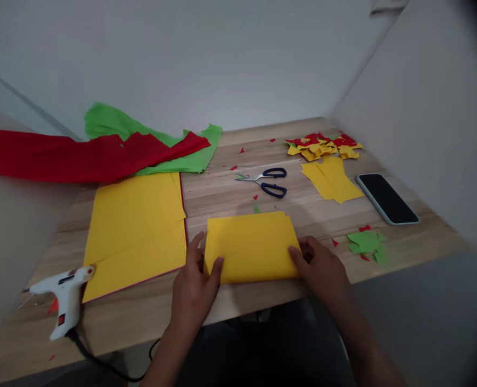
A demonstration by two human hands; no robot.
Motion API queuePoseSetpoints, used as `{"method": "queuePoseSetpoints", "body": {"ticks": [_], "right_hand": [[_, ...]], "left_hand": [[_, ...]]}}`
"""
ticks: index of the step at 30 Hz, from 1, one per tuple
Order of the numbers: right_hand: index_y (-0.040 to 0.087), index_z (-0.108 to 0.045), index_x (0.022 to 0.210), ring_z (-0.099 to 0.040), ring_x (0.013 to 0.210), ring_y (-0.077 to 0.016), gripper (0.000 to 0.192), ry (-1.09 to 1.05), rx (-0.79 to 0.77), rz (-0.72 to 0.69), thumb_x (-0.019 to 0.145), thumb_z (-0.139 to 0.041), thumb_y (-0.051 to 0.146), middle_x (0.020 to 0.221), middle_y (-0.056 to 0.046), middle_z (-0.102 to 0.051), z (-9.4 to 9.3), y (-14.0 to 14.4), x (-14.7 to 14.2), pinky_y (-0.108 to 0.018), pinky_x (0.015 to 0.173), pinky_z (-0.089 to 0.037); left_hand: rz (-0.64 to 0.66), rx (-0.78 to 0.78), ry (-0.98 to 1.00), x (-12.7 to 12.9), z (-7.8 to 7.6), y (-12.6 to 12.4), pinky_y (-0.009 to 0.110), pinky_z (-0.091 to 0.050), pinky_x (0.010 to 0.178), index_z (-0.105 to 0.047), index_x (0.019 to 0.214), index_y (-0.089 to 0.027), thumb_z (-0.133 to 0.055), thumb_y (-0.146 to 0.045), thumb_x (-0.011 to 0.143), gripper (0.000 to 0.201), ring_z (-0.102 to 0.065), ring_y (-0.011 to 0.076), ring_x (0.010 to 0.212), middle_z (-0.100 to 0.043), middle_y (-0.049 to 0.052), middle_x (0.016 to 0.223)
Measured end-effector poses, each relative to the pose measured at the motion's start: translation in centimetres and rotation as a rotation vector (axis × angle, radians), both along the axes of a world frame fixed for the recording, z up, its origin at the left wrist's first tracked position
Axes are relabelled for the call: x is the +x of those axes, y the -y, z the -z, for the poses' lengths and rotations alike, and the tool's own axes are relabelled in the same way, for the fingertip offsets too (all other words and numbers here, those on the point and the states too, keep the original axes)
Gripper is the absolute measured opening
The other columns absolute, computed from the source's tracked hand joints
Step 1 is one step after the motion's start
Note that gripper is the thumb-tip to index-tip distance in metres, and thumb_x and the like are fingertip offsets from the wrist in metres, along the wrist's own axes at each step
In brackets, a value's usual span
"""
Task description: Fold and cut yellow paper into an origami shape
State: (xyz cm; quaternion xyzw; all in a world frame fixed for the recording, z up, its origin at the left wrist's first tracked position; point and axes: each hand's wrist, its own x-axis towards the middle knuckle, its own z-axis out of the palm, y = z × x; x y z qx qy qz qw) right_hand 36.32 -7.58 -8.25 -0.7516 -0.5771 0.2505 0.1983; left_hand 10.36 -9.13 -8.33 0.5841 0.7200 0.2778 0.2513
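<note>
A folded sheet of yellow paper (254,247) is held between my two hands at the table's front edge, its fold toward me. My left hand (194,285) grips the left end, thumb on top and fingers behind. On the right end, my right hand (321,266) pinches the paper the same way, with its fingertips partly hidden. Beyond the paper lie scissors (266,180) with dark blue handles, their blades parted. Larger yellow sheets (137,231) rest to the left, above a sheet with a reddish edge.
A white glue gun (67,295) lies at the left front, its cord hanging off the edge. Red cloth-like material (101,156) overlaps green material (206,148) at the back. Cut scraps (323,146), a yellow piece (331,180), a phone (387,199) and a green cutout (366,243) are on the right.
</note>
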Motion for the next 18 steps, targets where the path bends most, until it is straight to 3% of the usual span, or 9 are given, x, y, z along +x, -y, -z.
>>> {"method": "queuePoseSetpoints", "body": {"ticks": [3,5,8,13,15,18], "right_hand": [[0.024,-0.052,0.129,-0.066,0.068,-0.0241,0.048,0.009,-0.044,0.018,0.086,-0.056,0.045,0.072,0.001,-0.068,0.0,-0.3,-0.1,-0.032,0.06,-0.038],[0.027,-0.049,0.133,-0.067,0.066,-0.0236,0.05,0.031,-0.07,0.014,0.087,-0.055,0.046,0.069,0.003,-0.067,0.1,-0.4,-0.1,-0.031,0.058,-0.037],[0.031,-0.053,0.129,-0.067,0.064,-0.0229,0.045,0.062,-0.092,0.01,0.087,-0.056,0.047,0.067,0.004,-0.065,0.4,-0.5,0.2,-0.031,0.056,-0.037],[0.03,-0.055,0.128,-0.067,0.064,-0.023,0.044,0.042,-0.106,-0.064,0.088,-0.056,0.047,0.07,0.002,-0.067,0.2,-1.0,0.6,-0.032,0.056,-0.04],[0.03,-0.056,0.128,-0.067,0.067,-0.0243,0.042,0.049,-0.109,-0.105,0.089,-0.055,0.046,0.073,0.001,-0.069,0.0,-1.0,0.4,-0.034,0.058,-0.042],[0.027,-0.057,0.127,-0.067,0.071,-0.0256,0.038,0.082,-0.041,-0.146,0.091,-0.053,0.042,0.082,-0.003,-0.071,-0.3,-0.7,-0.1,-0.037,0.064,-0.046]], "left_hand": [[0.104,0.157,-0.196,-0.2,-0.6,-0.3,0.051,-0.051,0.092,-0.055,0.13,-0.025,-0.057,-0.038,0.091,0.041,-0.059,0.0326,0.115,-0.055,0.014,0.132],[0.198,0.284,-0.297,0.0,-1.3,-0.7,0.054,-0.049,0.096,-0.059,0.124,-0.024,-0.058,-0.031,0.09,0.035,-0.054,0.034,0.12,-0.049,0.014,0.138],[0.413,0.367,-0.346,0.9,-2.8,-2.3,0.054,-0.047,0.098,-0.061,0.12,-0.026,-0.055,-0.024,0.091,0.03,-0.053,0.0331,0.12,-0.054,0.012,0.135],[0.716,0.208,-0.321,2.6,-3.3,-7.5,0.048,-0.046,0.101,-0.059,0.123,-0.026,-0.059,-0.029,0.091,0.032,-0.053,0.0292,0.124,-0.058,0.008,0.133],[0.745,0.147,-0.385,2.9,-2.8,-9.0,0.049,-0.043,0.104,-0.052,0.134,-0.024,-0.068,-0.04,0.084,0.055,-0.049,0.0324,0.128,-0.055,0.011,0.138],[0.652,0.05,-0.552,2.8,-2.5,-9.4,0.048,-0.046,0.096,-0.047,0.138,-0.019,-0.075,-0.05,0.075,0.076,-0.053,0.0371,0.121,-0.056,0.016,0.132]]}}
